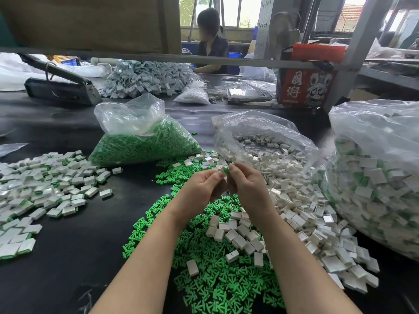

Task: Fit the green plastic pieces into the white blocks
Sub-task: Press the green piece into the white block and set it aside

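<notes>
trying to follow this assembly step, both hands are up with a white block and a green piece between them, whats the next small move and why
Probably press the green piece fully into the white block. The left hand and right hand pinch them together above the loose piles, and green still shows at the fingertips, so the piece does not look seated yet.

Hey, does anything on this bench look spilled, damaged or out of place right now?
Nothing looks damaged. One small green plastic piece lies alone on the black table, behind the clear bag of green pieces, apart from the loose green pile. Both hands pinch one white block.
</notes>
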Demonstrator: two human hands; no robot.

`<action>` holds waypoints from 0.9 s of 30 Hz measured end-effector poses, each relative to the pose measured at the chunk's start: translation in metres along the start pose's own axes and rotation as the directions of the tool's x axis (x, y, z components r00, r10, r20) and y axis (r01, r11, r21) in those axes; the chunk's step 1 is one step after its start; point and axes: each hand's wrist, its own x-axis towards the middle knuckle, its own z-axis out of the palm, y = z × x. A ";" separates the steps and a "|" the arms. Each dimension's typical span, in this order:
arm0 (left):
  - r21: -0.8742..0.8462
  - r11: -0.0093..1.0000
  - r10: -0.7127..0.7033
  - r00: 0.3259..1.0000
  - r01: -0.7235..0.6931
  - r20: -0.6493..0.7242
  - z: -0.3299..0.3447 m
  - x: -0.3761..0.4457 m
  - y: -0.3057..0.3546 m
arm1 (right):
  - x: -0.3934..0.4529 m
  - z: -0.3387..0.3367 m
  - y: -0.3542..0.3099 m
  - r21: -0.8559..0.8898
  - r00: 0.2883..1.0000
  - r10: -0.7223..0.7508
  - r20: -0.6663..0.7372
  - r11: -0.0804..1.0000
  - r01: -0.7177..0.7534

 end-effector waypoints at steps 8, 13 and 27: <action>-0.007 1.000 0.000 1.000 0.000 0.002 0.001 0.000 0.000 | -0.001 -0.001 -0.001 0.009 1.000 -0.020 0.003 1.000 0.020; -0.053 0.999 -0.004 1.000 0.005 0.012 0.000 -0.001 -0.002 | -0.001 0.001 -0.001 -0.065 0.998 -0.049 0.026 0.997 0.050; -0.074 0.997 -0.009 1.000 0.010 0.022 -0.001 0.000 0.000 | 0.001 0.000 0.003 -0.003 1.000 -0.019 0.012 1.000 0.019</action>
